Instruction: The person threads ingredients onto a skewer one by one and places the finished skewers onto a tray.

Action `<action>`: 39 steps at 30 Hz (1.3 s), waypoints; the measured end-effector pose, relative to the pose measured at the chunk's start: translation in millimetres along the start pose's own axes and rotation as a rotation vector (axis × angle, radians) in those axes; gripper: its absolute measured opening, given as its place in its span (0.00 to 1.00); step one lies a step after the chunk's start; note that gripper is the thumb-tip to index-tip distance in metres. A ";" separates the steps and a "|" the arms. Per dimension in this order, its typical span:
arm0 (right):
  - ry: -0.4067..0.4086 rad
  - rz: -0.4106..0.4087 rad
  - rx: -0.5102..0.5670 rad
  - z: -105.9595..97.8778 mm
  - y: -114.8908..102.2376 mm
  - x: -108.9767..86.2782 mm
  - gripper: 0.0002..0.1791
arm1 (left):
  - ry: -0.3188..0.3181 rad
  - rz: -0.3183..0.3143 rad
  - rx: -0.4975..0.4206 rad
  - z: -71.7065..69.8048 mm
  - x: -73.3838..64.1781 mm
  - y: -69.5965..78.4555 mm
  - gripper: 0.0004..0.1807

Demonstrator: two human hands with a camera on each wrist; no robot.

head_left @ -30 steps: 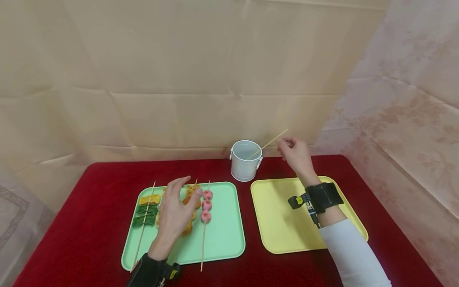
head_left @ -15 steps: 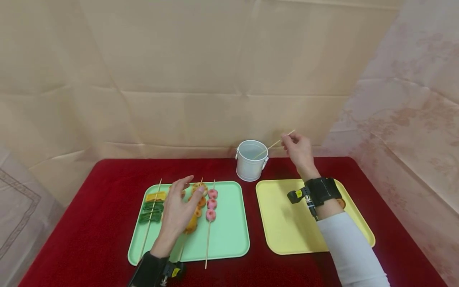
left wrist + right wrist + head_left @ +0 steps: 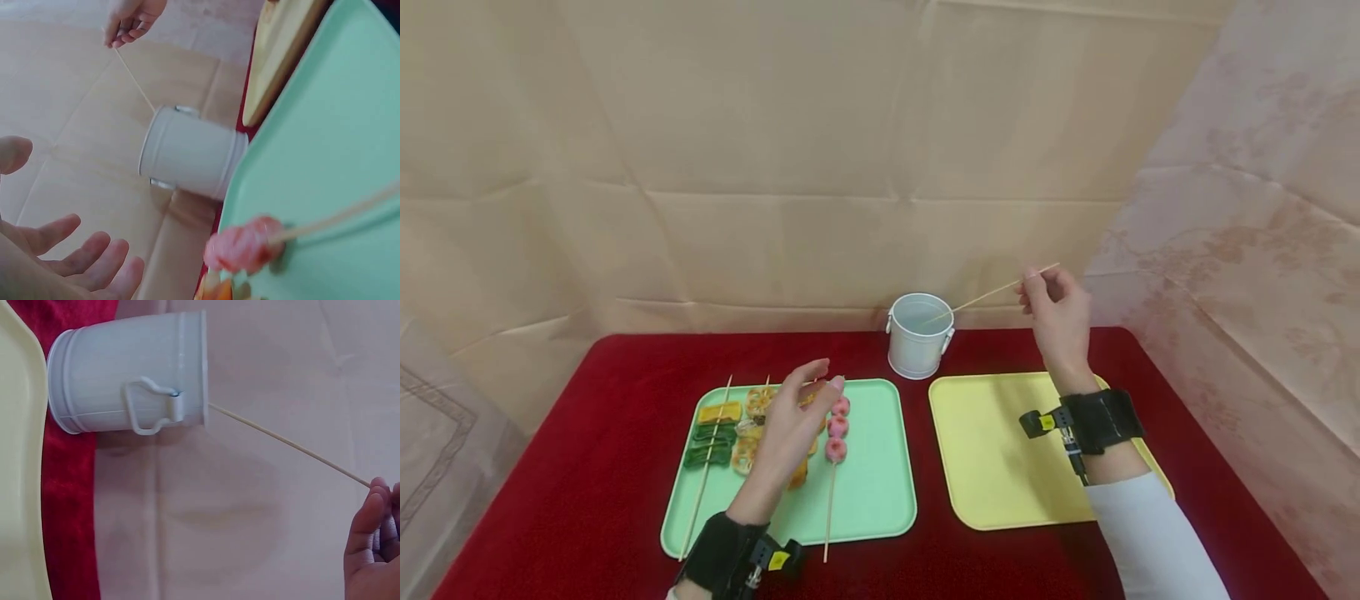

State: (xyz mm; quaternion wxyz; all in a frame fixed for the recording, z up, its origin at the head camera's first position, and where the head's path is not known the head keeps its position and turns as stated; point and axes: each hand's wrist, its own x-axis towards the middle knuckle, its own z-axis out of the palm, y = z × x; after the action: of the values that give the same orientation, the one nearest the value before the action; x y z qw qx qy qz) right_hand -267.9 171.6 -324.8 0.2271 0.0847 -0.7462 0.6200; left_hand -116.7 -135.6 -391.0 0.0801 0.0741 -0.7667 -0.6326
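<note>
My right hand pinches a thin wooden skewer near its upper end, above the back of the yellow tray. The skewer slants down to the left, its lower end inside a white metal bucket; the right wrist view shows the skewer crossing the bucket's rim. Over the green tray my left hand hovers with fingers spread and nothing held. Beneath and beside it lie a skewer of pink balls, a skewer of green and yellow pieces, and round golden pieces partly hidden by the hand.
To the right lies the yellow tray, partly under my right forearm. Both trays and the bucket stand on a red cloth. A beige cloth backdrop rises close behind the bucket. Each wrist wears a strapped camera.
My right hand, first beside the skewer, has taken hold of it and moved right, tilting it lower over the bucket's rim. My left hand has shifted slightly right above the green tray.
</note>
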 end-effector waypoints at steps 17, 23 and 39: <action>-0.023 0.119 0.388 0.0 -2.0 -76.0 0.16 | -0.201 -0.211 -0.522 20.1 10.3 11.5 0.31; -0.173 0.299 0.408 8.4 3.6 -103.1 0.05 | -0.205 -0.250 -0.844 32.7 8.9 8.0 0.25; -0.344 0.579 0.504 48.0 6.6 -156.4 0.12 | -0.099 -0.295 -1.029 58.6 3.3 1.8 0.13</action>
State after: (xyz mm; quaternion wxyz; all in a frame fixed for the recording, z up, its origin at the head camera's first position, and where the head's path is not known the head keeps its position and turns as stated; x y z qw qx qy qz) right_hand -143.7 102.5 -406.2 -0.1123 0.0265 -0.5911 0.7983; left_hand -132.6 -79.8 -400.1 -0.0199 0.1026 -0.3418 -0.9340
